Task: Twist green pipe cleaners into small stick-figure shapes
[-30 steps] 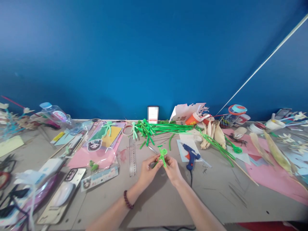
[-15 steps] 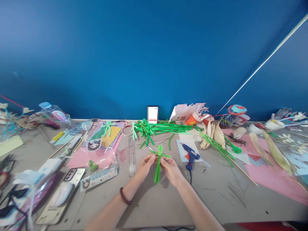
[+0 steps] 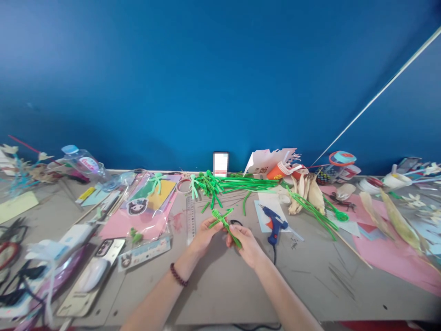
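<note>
A small green pipe-cleaner figure (image 3: 223, 220), shaped like a cross with a looped head, is tilted between my two hands above the table. My left hand (image 3: 206, 234) pinches its arm side near the middle. The fingers of my right hand (image 3: 243, 239) are closed round its lower part, which slants down to the right. Behind my right fingers a dark loop (image 3: 236, 222) shows, perhaps a scissor handle. Beyond the hands lies a heap of bent green pipe cleaners (image 3: 210, 184), with long straight green ones (image 3: 251, 185) to its right.
A blue hot glue gun (image 3: 275, 223) lies right of my hands, its cord running toward me. A clear ruler (image 3: 190, 220) lies to the left, beside plastic-wrapped coloured paper (image 3: 120, 220). A phone (image 3: 220, 164) leans against the blue wall. Paper cups (image 3: 279, 171) and dried husks (image 3: 315, 195) are farther right.
The green figure has turned from upright to slanting, its head now to the upper left. My right hand has shifted down onto its lower part. The view has moved slightly.
</note>
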A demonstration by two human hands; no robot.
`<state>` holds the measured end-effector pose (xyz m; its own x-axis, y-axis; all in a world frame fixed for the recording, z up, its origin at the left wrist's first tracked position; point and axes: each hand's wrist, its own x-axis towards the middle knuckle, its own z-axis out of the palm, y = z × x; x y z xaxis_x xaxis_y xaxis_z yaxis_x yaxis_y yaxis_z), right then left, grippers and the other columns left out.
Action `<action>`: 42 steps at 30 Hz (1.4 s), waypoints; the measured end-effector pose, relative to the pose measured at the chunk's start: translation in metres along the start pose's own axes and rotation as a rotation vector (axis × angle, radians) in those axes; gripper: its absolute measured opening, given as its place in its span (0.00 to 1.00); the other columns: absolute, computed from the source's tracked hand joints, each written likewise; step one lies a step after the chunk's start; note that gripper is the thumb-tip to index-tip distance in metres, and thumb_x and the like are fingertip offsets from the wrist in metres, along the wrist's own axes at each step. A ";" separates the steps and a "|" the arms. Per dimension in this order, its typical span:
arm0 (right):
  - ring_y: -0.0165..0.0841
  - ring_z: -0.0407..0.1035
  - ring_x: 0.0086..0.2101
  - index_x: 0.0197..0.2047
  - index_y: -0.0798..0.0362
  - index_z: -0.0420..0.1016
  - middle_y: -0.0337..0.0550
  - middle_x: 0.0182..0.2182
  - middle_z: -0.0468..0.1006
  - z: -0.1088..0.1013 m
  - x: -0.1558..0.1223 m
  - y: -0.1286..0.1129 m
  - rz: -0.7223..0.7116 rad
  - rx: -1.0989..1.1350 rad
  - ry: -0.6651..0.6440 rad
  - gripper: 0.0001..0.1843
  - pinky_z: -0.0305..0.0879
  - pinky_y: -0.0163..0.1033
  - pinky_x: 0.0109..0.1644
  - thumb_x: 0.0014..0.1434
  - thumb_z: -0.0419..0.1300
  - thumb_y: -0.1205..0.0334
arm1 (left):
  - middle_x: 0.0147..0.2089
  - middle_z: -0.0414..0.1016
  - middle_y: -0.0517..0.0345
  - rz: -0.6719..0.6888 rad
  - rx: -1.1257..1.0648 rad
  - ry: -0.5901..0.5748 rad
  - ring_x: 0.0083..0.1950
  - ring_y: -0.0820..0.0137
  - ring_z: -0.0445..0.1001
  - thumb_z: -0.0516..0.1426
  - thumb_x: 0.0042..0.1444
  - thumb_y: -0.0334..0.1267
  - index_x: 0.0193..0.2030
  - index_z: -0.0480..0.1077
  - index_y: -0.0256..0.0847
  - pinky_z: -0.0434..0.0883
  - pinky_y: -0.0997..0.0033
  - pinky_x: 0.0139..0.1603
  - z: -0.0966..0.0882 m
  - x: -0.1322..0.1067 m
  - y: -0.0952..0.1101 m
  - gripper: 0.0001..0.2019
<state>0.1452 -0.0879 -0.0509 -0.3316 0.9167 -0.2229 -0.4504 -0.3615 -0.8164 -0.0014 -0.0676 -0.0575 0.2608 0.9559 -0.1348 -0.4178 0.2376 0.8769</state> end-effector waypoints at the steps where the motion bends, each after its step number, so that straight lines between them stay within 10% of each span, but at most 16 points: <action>1: 0.26 0.63 0.20 0.26 0.58 0.74 0.38 0.16 0.70 0.000 0.000 0.000 -0.001 -0.003 0.005 0.16 0.58 0.32 0.25 0.51 0.63 0.51 | 0.30 0.74 0.55 0.000 0.014 -0.005 0.33 0.70 0.70 0.64 0.45 0.41 0.35 0.76 0.36 0.65 0.69 0.41 -0.001 0.000 0.000 0.12; 24: 0.27 0.62 0.18 0.29 0.58 0.75 0.37 0.14 0.69 0.008 0.002 0.014 -0.031 -0.039 -0.029 0.17 0.57 0.33 0.25 0.52 0.62 0.50 | 0.20 0.62 0.65 -0.009 -0.201 -0.085 0.15 0.74 0.65 0.60 0.50 0.45 0.31 0.69 0.35 0.63 0.73 0.18 0.009 -0.005 -0.009 0.13; 32: 0.25 0.62 0.22 0.28 0.55 0.72 0.36 0.18 0.68 0.006 0.002 0.017 -0.198 -0.140 0.074 0.13 0.57 0.33 0.31 0.55 0.59 0.53 | 0.18 0.66 0.60 -0.028 -0.189 -0.145 0.19 0.74 0.65 0.59 0.51 0.49 0.29 0.71 0.34 0.64 0.72 0.25 0.008 0.001 -0.012 0.16; 42: 0.28 0.63 0.24 0.33 0.54 0.72 0.37 0.22 0.69 0.008 0.002 0.017 -0.082 -0.079 0.144 0.16 0.59 0.33 0.26 0.50 0.62 0.49 | 0.19 0.64 0.63 -0.022 -0.101 -0.066 0.18 0.75 0.64 0.62 0.48 0.43 0.35 0.72 0.35 0.65 0.74 0.19 0.011 0.001 -0.010 0.13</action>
<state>0.1303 -0.0934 -0.0609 -0.1714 0.9597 -0.2229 -0.4025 -0.2747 -0.8732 0.0122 -0.0712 -0.0615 0.3263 0.9376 -0.1199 -0.4959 0.2778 0.8228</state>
